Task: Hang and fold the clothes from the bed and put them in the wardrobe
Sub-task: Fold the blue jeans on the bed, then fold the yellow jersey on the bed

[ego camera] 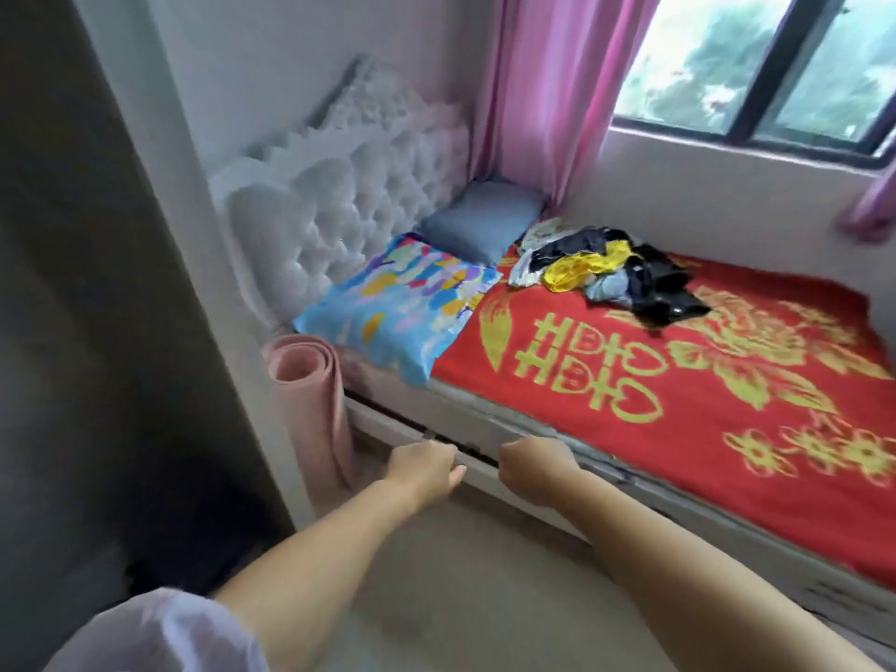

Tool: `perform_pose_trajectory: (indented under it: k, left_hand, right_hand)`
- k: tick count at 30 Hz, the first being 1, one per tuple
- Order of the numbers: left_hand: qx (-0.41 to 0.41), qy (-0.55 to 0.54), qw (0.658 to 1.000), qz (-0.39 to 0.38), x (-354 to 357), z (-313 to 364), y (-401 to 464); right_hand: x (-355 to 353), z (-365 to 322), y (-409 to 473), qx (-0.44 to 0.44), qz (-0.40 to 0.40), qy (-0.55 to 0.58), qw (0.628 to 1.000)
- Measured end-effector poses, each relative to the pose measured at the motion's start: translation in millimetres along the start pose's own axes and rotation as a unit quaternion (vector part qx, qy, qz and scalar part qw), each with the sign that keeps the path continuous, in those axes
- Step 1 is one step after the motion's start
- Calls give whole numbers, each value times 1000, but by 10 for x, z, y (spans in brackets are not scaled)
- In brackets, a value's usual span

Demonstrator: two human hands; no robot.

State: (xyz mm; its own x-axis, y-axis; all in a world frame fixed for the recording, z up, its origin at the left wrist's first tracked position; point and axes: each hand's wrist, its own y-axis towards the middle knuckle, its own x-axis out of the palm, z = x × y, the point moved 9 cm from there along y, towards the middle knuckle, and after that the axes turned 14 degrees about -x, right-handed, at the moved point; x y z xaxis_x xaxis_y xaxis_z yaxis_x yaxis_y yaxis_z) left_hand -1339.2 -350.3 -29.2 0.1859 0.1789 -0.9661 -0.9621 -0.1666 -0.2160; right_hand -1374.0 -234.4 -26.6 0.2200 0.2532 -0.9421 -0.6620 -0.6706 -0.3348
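On the far side of the bed (630, 380), at about one o'clock from the hands, lay one heap of clothes (611, 274), resting on the red blanket (557, 361) close to the wall below the window (756, 65). The left hand (426, 465) and the right hand (531, 460) were both stretched out over the bed's near edge, well apart from the heap; their fingers were loosely curled and held nothing. I judged that the main risk was the tangle: black, yellow, white and pale blue pieces were mixed, so pulling one could drag others off the bed. The long reach across the blanket could also crumple it. Counted: one heap, with the number of garments not clear; two pillows, a colourful one (397, 303) at eleven o'clock and a grey one (480, 220) behind it; one rolled pink mat (310, 380) at ten o'clock; one pink curtain (548, 89) fully seen.
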Motion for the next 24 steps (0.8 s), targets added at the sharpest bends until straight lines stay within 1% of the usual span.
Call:
perform_pose_trajectory:
  k: [2,4,7,9,12,16,21,24]
  left_hand:
    - [37,11,999,-2,-25,492,46]
    - [64,17,998,-5,-64,850,141]
    - [100,20,995,-9,-127,1248,361]
    - [118,19,993,-17,-130,1457,548]
    - [134,26,990,-29,-90,1698,914]
    - [140,25,989,-45,-131,1920,1587]
    - [157,42,985,-64,-241,2203,2476]
    - [167,62,980,-86,-191,2423,2852]
  right_hand:
    - [55,505,-337,57,5,23,998]
    - [96,868,-572,96,6,29,995]
    - [183,1233,-751,133,-1,50,990]
    - [278,1438,-765,154,-21,65,986]
    - [372,1820,-627,188,-38,85,978]
    - [292,2427,-344,227,-16,113,967]
    - [149,3166,-2,250,-11,139,958]
    - [210,3461,95,261,-30,156,952]
